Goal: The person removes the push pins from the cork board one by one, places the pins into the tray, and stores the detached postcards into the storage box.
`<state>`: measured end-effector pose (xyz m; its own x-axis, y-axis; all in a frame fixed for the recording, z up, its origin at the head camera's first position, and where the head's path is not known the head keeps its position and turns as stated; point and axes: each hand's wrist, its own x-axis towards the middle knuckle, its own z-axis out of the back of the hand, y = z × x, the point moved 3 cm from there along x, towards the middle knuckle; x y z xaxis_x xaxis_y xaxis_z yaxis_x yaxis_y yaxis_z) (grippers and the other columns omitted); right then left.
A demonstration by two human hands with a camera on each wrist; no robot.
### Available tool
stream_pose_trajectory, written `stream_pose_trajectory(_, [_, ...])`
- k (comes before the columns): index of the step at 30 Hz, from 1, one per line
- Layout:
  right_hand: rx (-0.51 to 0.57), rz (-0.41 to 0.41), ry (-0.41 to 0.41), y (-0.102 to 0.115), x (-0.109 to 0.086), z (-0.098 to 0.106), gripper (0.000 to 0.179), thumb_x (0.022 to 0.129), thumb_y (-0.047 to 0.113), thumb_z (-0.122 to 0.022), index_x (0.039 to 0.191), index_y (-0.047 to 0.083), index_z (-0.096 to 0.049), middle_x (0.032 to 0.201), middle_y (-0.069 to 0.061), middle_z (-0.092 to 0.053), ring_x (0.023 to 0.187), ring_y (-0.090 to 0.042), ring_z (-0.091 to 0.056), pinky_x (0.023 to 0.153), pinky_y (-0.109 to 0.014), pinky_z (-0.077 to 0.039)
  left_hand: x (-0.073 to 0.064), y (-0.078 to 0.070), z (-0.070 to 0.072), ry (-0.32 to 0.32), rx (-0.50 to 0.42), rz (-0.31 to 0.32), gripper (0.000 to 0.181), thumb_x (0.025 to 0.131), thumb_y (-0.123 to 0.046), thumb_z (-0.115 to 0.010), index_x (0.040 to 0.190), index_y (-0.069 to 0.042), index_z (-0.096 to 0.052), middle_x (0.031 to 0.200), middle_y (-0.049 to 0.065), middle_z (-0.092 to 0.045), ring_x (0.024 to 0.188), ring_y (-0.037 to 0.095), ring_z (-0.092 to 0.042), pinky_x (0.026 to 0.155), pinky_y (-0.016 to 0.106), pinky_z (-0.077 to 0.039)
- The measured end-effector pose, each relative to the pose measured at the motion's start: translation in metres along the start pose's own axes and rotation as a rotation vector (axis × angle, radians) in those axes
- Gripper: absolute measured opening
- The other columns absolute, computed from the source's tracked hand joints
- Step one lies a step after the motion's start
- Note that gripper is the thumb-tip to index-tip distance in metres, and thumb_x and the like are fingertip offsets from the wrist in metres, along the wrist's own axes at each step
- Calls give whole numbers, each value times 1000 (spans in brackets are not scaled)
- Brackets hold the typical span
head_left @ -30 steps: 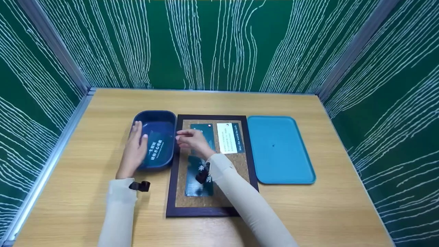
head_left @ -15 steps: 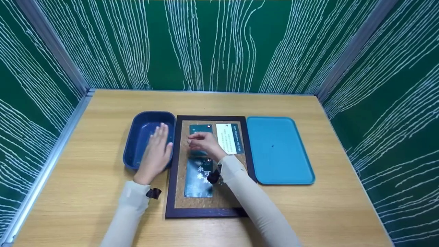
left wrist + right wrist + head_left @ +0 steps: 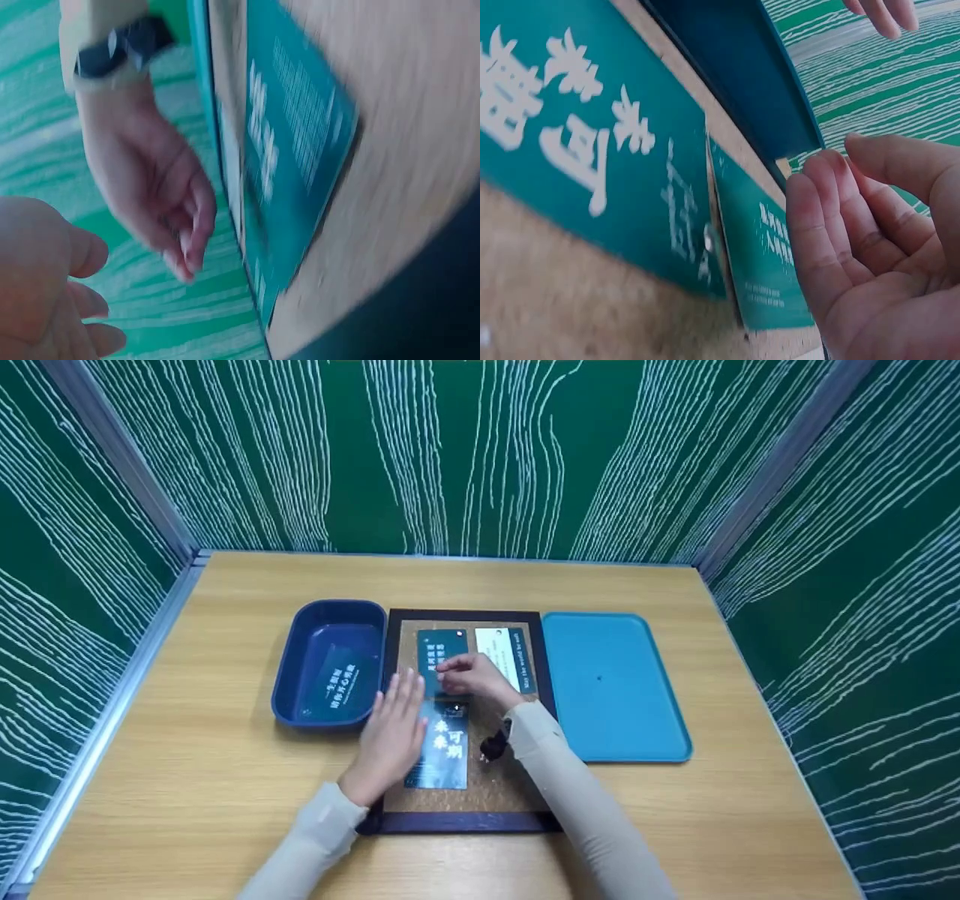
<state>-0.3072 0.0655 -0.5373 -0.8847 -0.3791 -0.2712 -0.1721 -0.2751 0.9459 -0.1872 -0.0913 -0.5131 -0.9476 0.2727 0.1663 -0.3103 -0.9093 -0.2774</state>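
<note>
And across it swings: your left hand (image 3: 388,744) no longer covers the navy plastic bin (image 3: 330,634) as it does half a second back, and hangs, fingers straight and side by side, over the left edge of the dark-framed corkboard (image 3: 465,823). Your right hand (image 3: 481,679) slides rightward too, now above the gap between the upper green quote card (image 3: 442,649) and the white-and-green card (image 3: 501,643). Its fingers curl loosely, thumb near the fingertips, and the right wrist view shows nothing in them.

Meanwhile the cards on the board stay put, and your move uncovers one more green card (image 3: 334,690), lying flat and aslant in the bin. To my eye, both hands are busy with the board now, while that last card sits untouched.

On to the lettering! The lower-left card (image 3: 442,750) says 未来可期, big and white. The bin card seems to open with 一生, its second line apparently 请你开心勇敢. Down the white-and-green card's dark strip runs "May the world be", the final word probably "soft". The upper green card's Chinese text is too small to trust, and no brand is legible anywhere.
</note>
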Motion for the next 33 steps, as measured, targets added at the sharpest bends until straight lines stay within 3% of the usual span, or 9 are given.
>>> stream_pose_trajectory(4, [-68, -34, 4, -4, -4, 6, 24, 90, 14, -66, 112, 6, -68, 104, -8, -69, 89, -18, -68, 82, -30, -57, -10, -12, -12, 16, -13, -28, 61, 100, -28, -46, 151, -1, -25, 159, 18, -19, 146, 39, -20, 117, 57, -21])
stream_pose_trajectory(15, [-141, -53, 10, -18, -10, 18, 19, 85, 12, -68, 104, 7, -71, 98, -8, -70, 83, -16, -68, 78, -29, -58, -27, -31, -33, 164, -45, -49, 61, 101, -31, -45, 150, 1, -27, 157, 21, -23, 145, 40, -23, 116, 58, -22])
stream_pose_trajectory(25, [-240, -39, 28, -25, -15, 22, 13, 87, 14, -68, 96, 6, -73, 89, -7, -72, 67, -12, -64, 65, -26, -58, -34, -35, -47, 166, -48, -57, 59, 100, -30, -45, 148, 3, -31, 156, 21, -27, 144, 38, -27, 115, 57, -25])
stream_pose_trajectory(33, [-261, -38, 75, -29, -17, 22, 10, 88, 16, -67, 93, 9, -73, 87, -4, -70, 67, -13, -63, 62, -24, -55, -35, -35, -54, 205, -44, -49, 58, 101, -31, -44, 148, 1, -32, 156, 18, -29, 144, 34, -28, 116, 54, -26])
